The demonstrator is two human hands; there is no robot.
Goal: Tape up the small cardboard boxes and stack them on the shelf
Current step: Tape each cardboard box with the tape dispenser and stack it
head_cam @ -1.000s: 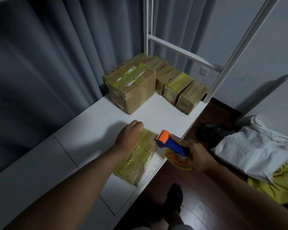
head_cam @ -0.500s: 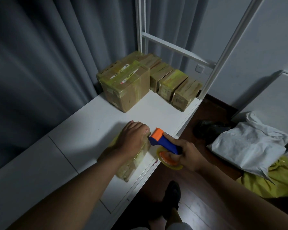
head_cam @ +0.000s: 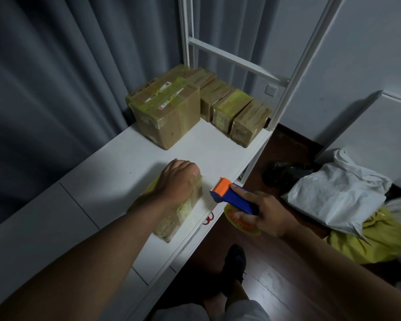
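Head view. Left hand [head_cam: 177,181] lies palm-down on top of a small cardboard box [head_cam: 174,216] wrapped in yellowish tape, fingers curled over the box's far end; whether they grip it or only press cannot be told. The box lies flat on the white shelf [head_cam: 116,167], near its front edge.

Right hand [head_cam: 262,214] is wrapped round the blue handle of a tape dispenser [head_cam: 232,198], thumb along the top. The orange head points toward the box and stands just beside it, a gap showing between them. The tape roll [head_cam: 241,222] hangs under the handle, partly covered by the fingers, out past the shelf's front edge.

At the far end of the shelf: one larger taped box [head_cam: 169,117] and, right of it, a row of smaller taped boxes [head_cam: 232,112], side by side against the white frame post [head_cam: 294,66].

Grey curtain [head_cam: 56,77] behind the shelf. On the wood floor to the right, a white bag [head_cam: 338,193] over a yellow one [head_cam: 366,239].
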